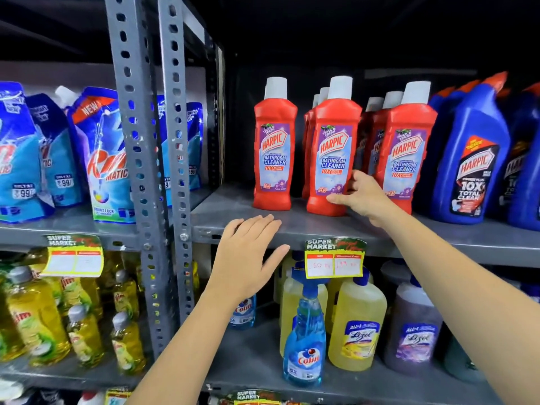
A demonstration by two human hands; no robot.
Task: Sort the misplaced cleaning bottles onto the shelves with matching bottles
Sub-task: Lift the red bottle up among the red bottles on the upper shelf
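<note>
Red Harpic bathroom cleaner bottles with white caps stand in rows on the upper grey shelf [233, 211]. My right hand [363, 197] grips the low right side of the middle front red bottle [333, 135], thumb across its front and fingers behind it; the bottle stands upright on the shelf. One red bottle [273, 147] stands alone to its left, and another [406, 153] to its right. My left hand [248, 258] hovers flat and open at the shelf's front edge, holding nothing.
Blue Harpic bottles [473, 159] fill the shelf's right end. Below stand a blue Colin spray [305, 346], yellow Lizol [356, 331] and purple Lizol [415, 337]. Grey slotted posts [137, 141] divide off the left bay with Rin pouches [102, 159] and yellow Vim bottles [35, 317].
</note>
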